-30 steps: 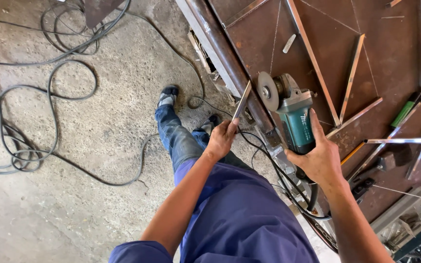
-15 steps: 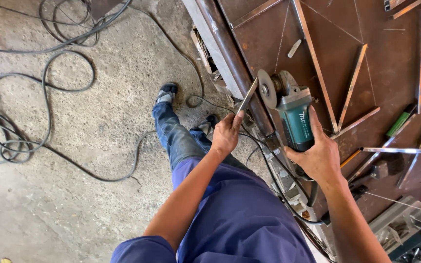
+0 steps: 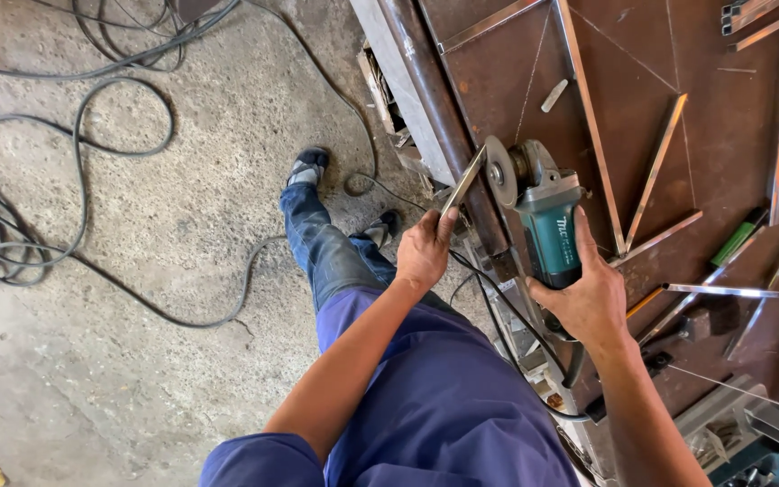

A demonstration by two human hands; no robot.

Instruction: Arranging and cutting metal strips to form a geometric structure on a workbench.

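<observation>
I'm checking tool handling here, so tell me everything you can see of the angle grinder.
The grinder has a teal plastic body, a grey metal gear head and a round grey disc at its front end. It lies roughly level above the rusty steel table, disc pointing away from the person. The right hand grips its rear body; a black cable trails from there. The disc meets the end of a thin metal strip held by the left hand. No sparks show.
</observation>
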